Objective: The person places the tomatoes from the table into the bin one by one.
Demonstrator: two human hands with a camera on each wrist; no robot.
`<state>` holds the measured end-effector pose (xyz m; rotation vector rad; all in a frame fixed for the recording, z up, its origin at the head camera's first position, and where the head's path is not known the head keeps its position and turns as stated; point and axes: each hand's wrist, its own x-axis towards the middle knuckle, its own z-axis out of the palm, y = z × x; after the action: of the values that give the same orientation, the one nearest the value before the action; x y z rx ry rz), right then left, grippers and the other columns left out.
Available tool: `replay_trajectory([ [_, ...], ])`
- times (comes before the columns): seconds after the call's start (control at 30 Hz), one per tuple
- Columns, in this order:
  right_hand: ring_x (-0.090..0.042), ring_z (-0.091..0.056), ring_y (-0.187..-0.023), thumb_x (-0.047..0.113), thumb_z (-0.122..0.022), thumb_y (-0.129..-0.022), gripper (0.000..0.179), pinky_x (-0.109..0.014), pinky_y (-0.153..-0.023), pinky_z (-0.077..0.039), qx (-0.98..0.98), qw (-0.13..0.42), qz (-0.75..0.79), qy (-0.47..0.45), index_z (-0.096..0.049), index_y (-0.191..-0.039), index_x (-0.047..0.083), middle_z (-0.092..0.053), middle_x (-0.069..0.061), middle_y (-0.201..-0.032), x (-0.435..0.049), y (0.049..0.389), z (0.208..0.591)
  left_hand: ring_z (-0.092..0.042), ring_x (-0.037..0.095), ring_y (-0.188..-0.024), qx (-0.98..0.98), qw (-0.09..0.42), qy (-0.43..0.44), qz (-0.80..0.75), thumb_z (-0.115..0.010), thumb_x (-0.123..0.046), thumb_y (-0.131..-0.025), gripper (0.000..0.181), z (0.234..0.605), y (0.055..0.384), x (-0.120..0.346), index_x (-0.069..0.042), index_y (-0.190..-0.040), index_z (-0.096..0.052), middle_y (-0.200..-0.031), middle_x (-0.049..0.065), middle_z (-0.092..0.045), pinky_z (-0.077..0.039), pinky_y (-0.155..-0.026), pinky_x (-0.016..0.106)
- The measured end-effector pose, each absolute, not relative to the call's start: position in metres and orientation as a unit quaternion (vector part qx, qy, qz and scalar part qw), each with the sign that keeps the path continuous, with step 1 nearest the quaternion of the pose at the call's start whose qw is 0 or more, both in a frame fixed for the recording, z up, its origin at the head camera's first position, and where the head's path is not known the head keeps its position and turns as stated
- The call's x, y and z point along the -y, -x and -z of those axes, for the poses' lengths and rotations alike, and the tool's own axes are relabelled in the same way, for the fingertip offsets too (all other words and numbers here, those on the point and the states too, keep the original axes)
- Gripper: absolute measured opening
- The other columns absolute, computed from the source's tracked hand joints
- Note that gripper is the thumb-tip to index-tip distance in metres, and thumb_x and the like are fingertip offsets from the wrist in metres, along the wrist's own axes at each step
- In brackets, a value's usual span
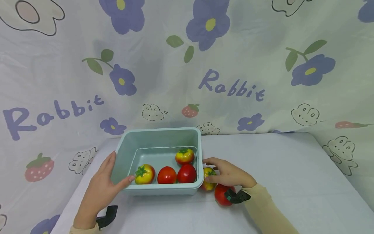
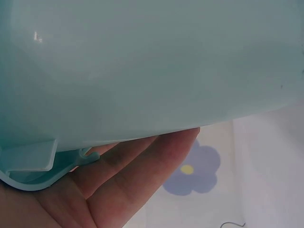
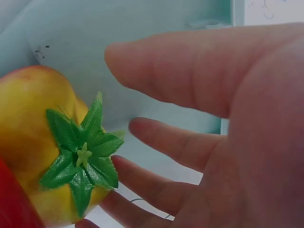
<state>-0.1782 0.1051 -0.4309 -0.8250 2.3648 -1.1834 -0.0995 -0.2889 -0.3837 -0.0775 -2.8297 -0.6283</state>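
A pale blue-green plastic bin (image 1: pixel 163 191) stands on the table with several toy tomatoes inside, among them a yellow-red one (image 1: pixel 144 174) and a plain red one (image 1: pixel 167 175). My left hand (image 1: pixel 100 187) holds its near left corner, thumb over the front rim; the left wrist view shows the fingers along the outer wall (image 2: pixel 156 71). Beside the right wall, my right hand (image 1: pixel 229 172) reaches over a yellow-red toy tomato (image 3: pixel 38 118) with green leaves. Its fingers are spread, fingertips right at the tomato, thumb apart from it.
Another red toy tomato (image 1: pixel 222 196) lies by my right wrist, partly behind the black wrist strap (image 1: pixel 238 196). White cloth covers the table (image 1: pixel 277 169). A printed curtain (image 1: pixel 163 74) hangs behind and at the sides.
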Motion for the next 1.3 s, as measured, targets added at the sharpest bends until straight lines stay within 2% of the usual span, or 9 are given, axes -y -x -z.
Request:
replay_trajectory([
  [0.23,-0.022,-0.046,-0.119,0.032,-0.066,-0.084,0.054,-0.045,-0.095,-0.043,-0.838,0.197,0.411,0.3,-0.048,-0.134,0.019,-0.05,0.002,-0.132,-0.104,0.179,0.436,-0.036,0.05,-0.123,0.969,0.119,0.024,0.216,-0.067,-0.049,-0.078,0.1,0.384,0.099,0.289,-0.002,-0.148,-0.012,-0.15,0.021,-0.02,-0.033,-0.086,0.071],
  [0.73,-0.014,-0.049,-0.108,0.03,-0.064,-0.085,0.051,-0.041,-0.095,-0.044,-0.84,0.22,0.393,0.302,-0.049,-0.132,0.015,-0.055,0.006,-0.122,-0.104,0.183,0.444,-0.036,0.05,-0.122,0.969,0.117,0.022,0.216,-0.067,-0.049,-0.078,0.101,0.385,0.1,0.289,-0.004,-0.148,-0.01,-0.15,0.021,-0.019,-0.034,-0.085,0.071],
  [0.93,-0.014,-0.05,-0.103,0.033,-0.064,-0.085,0.049,-0.039,-0.093,-0.045,-0.841,0.234,0.388,0.296,-0.051,-0.129,0.016,-0.056,0.008,-0.115,-0.104,0.183,0.445,-0.036,0.05,-0.122,0.969,0.116,0.02,0.215,-0.067,-0.05,-0.078,0.101,0.384,0.101,0.288,-0.002,-0.148,-0.012,-0.15,0.022,-0.02,-0.033,-0.085,0.071],
  [1.3,-0.012,-0.054,-0.101,0.032,-0.065,-0.086,0.04,-0.032,-0.088,-0.048,-0.837,0.223,0.398,0.304,-0.055,-0.123,0.02,-0.059,0.011,-0.111,-0.105,0.183,0.444,-0.037,0.051,-0.121,0.97,0.117,0.021,0.213,-0.066,-0.052,-0.078,0.101,0.384,0.1,0.288,-0.002,-0.148,-0.012,-0.15,0.021,-0.019,-0.034,-0.084,0.071],
])
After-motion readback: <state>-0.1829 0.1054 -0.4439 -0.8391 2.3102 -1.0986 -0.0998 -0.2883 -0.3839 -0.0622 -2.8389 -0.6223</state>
